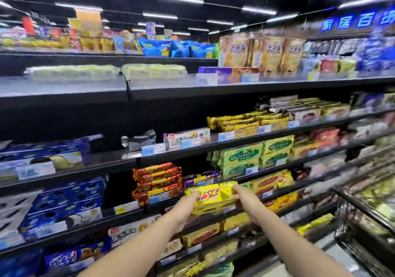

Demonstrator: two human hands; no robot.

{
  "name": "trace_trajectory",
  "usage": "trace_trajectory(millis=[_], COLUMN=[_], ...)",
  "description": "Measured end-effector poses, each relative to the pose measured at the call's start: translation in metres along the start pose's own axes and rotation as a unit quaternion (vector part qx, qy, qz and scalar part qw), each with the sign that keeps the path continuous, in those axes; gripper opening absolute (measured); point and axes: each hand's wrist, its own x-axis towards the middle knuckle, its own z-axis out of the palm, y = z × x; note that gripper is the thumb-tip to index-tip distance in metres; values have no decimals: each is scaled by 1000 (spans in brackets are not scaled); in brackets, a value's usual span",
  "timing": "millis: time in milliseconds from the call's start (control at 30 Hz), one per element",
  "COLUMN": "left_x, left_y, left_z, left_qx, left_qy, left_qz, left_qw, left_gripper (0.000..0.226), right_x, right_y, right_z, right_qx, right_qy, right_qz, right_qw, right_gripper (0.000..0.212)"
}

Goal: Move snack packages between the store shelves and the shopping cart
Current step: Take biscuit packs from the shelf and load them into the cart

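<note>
A yellow snack package [215,193] with red lettering sits at the front of a lower shelf [245,209], on top of more yellow packs. Both my arms reach out to it. My left hand [191,198] holds its left end and my right hand [240,193] holds its right end, fingers on the wrapper. The black wire shopping cart [363,217] stands at the right edge, with several packages inside it.
Black shelves run the full width, stacked with blue cookie boxes [64,204] at the left, red-orange packs [157,180] beside the yellow one, green packs [241,159] above right. Price tags line the shelf edges. The view is blurred.
</note>
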Motion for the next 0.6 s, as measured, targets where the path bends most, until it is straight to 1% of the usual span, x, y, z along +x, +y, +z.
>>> trace_trajectory(millis=[67, 100, 133, 167, 200, 233, 300, 333, 367, 433, 467, 500, 533, 567, 600], left_x=[17, 27, 34, 41, 47, 51, 61, 67, 73, 81, 87, 92, 98, 102, 108], left_y=[27, 39, 52, 64, 75, 84, 100, 106, 113, 130, 139, 148, 158, 166, 174], left_z=[18, 28, 39, 51, 62, 74, 99, 111, 124, 150, 163, 176, 188, 201, 214], left_qx=[-2, 3, 19, 34, 50, 62, 106, 135, 156, 178, 190, 206, 222, 234, 244], left_qy=[-18, -27, -30, -32, -35, -41, -46, -42, -31, 0, 22, 52, 83, 108, 127], left_qz=[19, 31, 43, 59, 73, 91, 138, 167, 198, 255, 277, 292, 304, 317, 329], left_qw=[1000, 999, 998, 997, 995, 993, 984, 976, 967, 950, 942, 932, 923, 913, 904], left_gripper=[39, 36, 37, 42, 50, 50, 33, 26, 25, 25, 27, 30, 32, 39, 54], right_x=[14, 21, 28, 35, 42, 48, 57, 61, 64, 71, 75, 80, 85, 90, 95], right_y=[-18, -25, -30, -34, -38, -41, -47, -50, -53, -62, -68, -75, -81, -88, -94], right_z=[-29, -45, -62, -80, -97, -115, -153, -173, -192, -230, -247, -263, -277, -290, -302], right_qx=[-26, -33, -23, -2, 20, 34, 60, 74, 81, 83, 73, 61, 48, 28, 9], right_qy=[11, 26, 40, 49, 51, 49, 30, 12, -1, 0, 0, -5, -14, -22, -30], right_qz=[-4, -23, -44, -62, -77, -89, -107, -121, -138, -169, -186, -206, -226, -242, -256], right_qw=[1000, 999, 998, 997, 996, 994, 992, 990, 987, 982, 980, 977, 973, 970, 966], right_gripper=[41, 36, 33, 35, 36, 36, 33, 35, 42, 66, 75, 76, 70, 59, 51])
